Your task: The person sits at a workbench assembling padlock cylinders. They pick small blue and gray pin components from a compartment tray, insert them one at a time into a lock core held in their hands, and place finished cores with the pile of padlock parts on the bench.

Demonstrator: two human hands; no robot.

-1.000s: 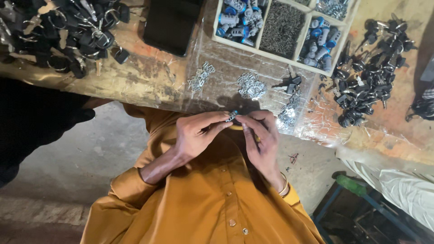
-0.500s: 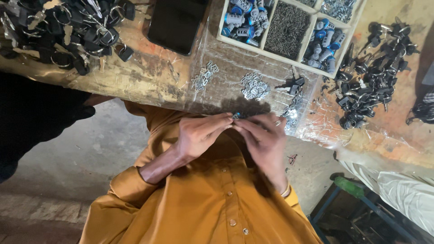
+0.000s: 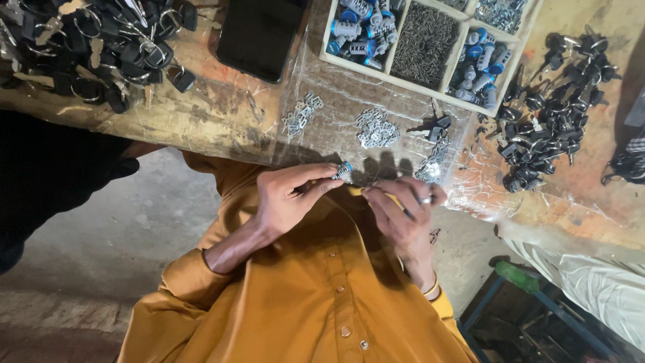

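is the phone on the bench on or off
Appears off or asleep: the phone lies flat on the workbench beside the divided tray, its screen uniformly black with nothing lit. Powered down or just sleeping: cannot tell.

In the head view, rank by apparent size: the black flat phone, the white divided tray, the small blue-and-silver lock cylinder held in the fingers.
1. White divided tray, partly cut off by the frame.
2. Black flat phone, also cut off.
3. Small blue-and-silver lock cylinder, pinched by the left hand, nearer the camera yet clearly smallest.
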